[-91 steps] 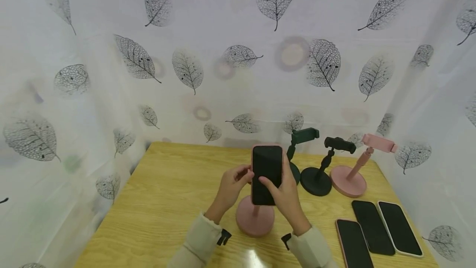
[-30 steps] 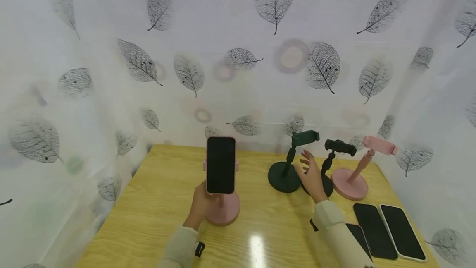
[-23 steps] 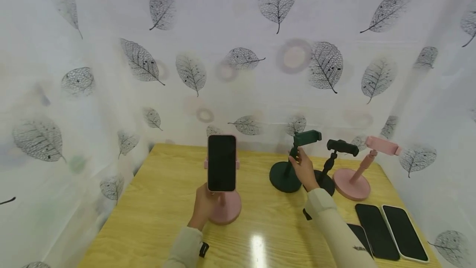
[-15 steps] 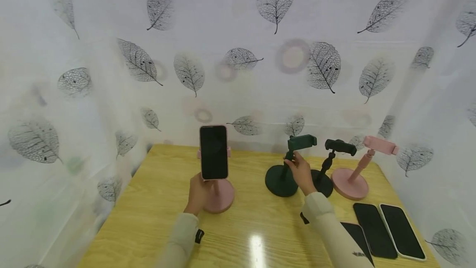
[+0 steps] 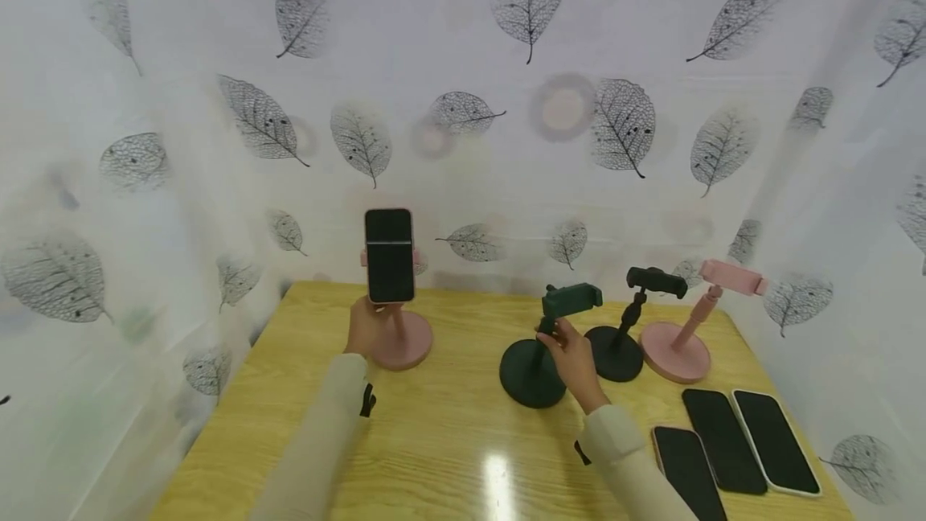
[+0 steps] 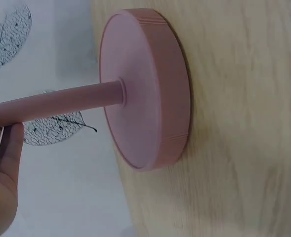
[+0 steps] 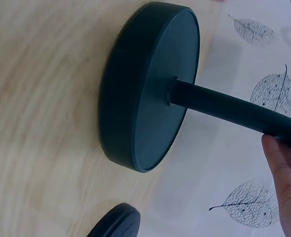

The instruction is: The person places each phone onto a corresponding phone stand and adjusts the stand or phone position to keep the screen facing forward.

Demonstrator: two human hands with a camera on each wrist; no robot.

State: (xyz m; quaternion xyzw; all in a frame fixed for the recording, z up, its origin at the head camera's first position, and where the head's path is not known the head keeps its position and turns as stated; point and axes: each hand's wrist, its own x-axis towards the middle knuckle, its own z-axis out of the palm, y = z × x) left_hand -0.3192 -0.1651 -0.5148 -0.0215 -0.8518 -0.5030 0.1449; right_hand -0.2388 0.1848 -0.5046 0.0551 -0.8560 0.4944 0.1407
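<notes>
In the head view a pink phone stand (image 5: 402,342) stands at the back left of the table, with a black-screened phone (image 5: 391,264) clamped upright in its holder. My left hand (image 5: 362,326) grips its post just below the phone; the left wrist view shows fingers at the upper end of the pink post (image 6: 61,102). Farther right, my right hand (image 5: 573,356) pinches the post of a dark green phone stand (image 5: 533,374), below its holder clamp, which is bare of any phone. The right wrist view shows fingers under the green post (image 7: 234,111).
Right of the green stand are a black phone stand (image 5: 615,352) and another pink phone stand (image 5: 676,352). Three phones lie face up at the right edge: a pink-edged phone (image 5: 687,469), a black phone (image 5: 723,441) and a white-edged phone (image 5: 776,442). A leaf-print curtain (image 5: 463,175) hangs behind.
The phone went from both hands at the middle to the left on its stand, which then slid back. My right hand reached the green stand, took its post and drew it nearer and left.
</notes>
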